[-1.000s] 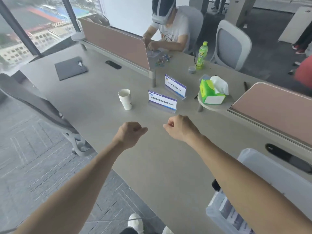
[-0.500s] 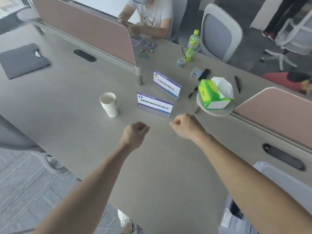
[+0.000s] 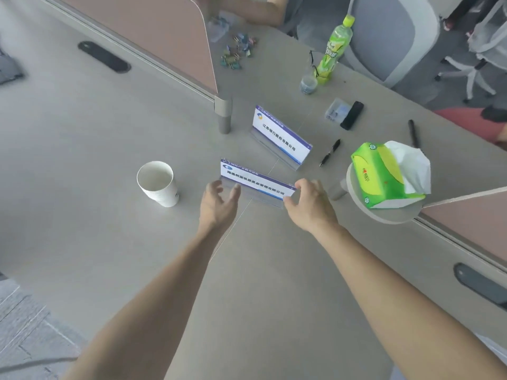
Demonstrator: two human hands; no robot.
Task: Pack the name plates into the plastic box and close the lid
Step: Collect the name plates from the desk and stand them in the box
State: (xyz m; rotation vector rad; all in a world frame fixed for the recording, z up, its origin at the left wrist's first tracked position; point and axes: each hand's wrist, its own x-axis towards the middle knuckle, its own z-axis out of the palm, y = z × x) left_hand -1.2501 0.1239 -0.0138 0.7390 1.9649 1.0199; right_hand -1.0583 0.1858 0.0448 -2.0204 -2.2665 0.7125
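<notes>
Two clear acrylic name plates with white and blue cards stand on the grey table [image 3: 109, 138]. The near name plate [image 3: 256, 185] sits between my hands. My left hand [image 3: 219, 200] is at its left end with fingers spread and the thumb against the plate's lower corner. At the right end, my right hand [image 3: 310, 204] pinches the plate between thumb and fingers. The far name plate [image 3: 282, 138] stands behind it, untouched. Only a pale sliver of the plastic box [image 3: 493, 351] shows at the bottom right edge.
A white paper cup [image 3: 157, 183] stands left of my left hand. A green tissue pack [image 3: 384, 174] lies on a round shelf to the right. Pens [image 3: 329, 152], a green bottle [image 3: 333, 50], binder clips [image 3: 237, 52] and a divider post [image 3: 224, 115] are farther back.
Both hands were closed fists hovering short of the plate. They have moved forward and opened onto the two ends of the near name plate. The view has tilted down and closer.
</notes>
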